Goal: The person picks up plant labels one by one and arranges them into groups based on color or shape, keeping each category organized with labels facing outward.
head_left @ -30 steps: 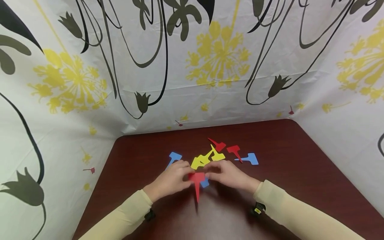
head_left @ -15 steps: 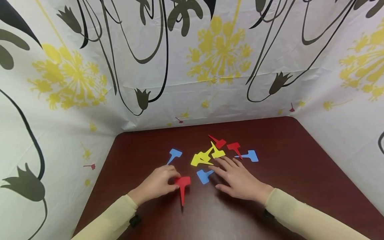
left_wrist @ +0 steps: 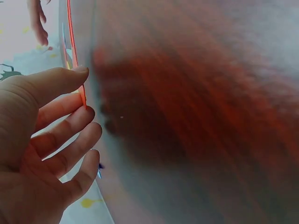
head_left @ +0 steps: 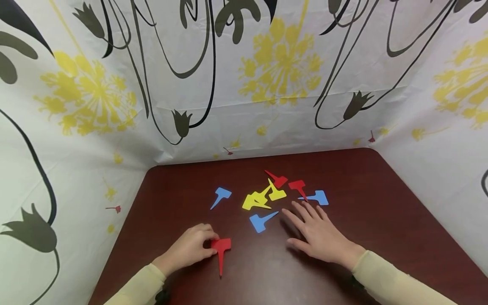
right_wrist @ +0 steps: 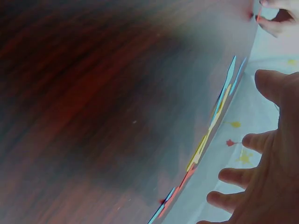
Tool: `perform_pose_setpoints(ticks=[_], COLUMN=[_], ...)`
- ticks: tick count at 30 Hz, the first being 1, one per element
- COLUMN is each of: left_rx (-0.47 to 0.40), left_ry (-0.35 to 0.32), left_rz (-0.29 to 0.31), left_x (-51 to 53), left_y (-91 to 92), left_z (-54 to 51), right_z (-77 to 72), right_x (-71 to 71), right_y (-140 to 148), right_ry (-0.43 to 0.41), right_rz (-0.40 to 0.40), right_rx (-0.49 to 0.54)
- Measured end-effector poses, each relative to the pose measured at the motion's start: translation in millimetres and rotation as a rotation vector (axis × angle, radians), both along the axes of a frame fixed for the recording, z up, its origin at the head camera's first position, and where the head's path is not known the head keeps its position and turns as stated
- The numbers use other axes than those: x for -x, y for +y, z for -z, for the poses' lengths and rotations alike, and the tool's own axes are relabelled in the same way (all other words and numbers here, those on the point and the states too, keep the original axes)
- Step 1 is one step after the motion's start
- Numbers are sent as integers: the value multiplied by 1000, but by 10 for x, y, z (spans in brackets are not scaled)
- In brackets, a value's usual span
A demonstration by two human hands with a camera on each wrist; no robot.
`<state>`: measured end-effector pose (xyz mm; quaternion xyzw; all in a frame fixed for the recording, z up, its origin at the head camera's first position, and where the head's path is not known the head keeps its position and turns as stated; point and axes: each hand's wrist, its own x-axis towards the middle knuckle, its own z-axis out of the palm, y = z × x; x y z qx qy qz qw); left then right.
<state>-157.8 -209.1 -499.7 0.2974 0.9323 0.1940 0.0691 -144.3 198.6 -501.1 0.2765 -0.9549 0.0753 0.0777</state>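
My left hand point(head_left: 190, 246) pinches a flat red T-shaped plant tag point(head_left: 221, 250) by the left end of its head, between thumb and fingers. The tag's pointed stem faces toward me, low over the table. The left wrist view shows the same red tag point(left_wrist: 71, 35) edge-on under the thumb. My right hand point(head_left: 322, 237) holds nothing; its fingers are spread over the table, right of a blue tag point(head_left: 260, 222). Beyond its fingertips lie a red tag point(head_left: 298, 186) and another blue tag point(head_left: 320, 198), the red one's point crossing the blue one's stem.
Several yellow tags point(head_left: 249, 202) lie overlapped mid-table, with a red tag point(head_left: 279, 181) behind them. A blue tag point(head_left: 221, 195) sits apart at the left. The dark wooden table point(head_left: 183, 182) ends at a patterned cloth point(head_left: 213, 101) behind and at both sides.
My left hand has carried the red tag left and toward me, away from the right hand. The right hand has let go of it and moved right, its fingers spreading. The nearest blue tag is uncovered.
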Motion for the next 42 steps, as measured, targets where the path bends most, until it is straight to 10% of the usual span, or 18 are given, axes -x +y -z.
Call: perform_pose_setpoints(ticks=[33, 42], left_rx=[-21, 16], left_ry=[33, 58], left_rz=[-14, 23], left_x=[170, 280], left_y=[-218, -164], left_z=[63, -104], right_z=[-22, -65], right_x=[44, 66], right_y=[102, 110], right_ry=[32, 26], right_rz=[35, 45], right_rx=[-33, -8])
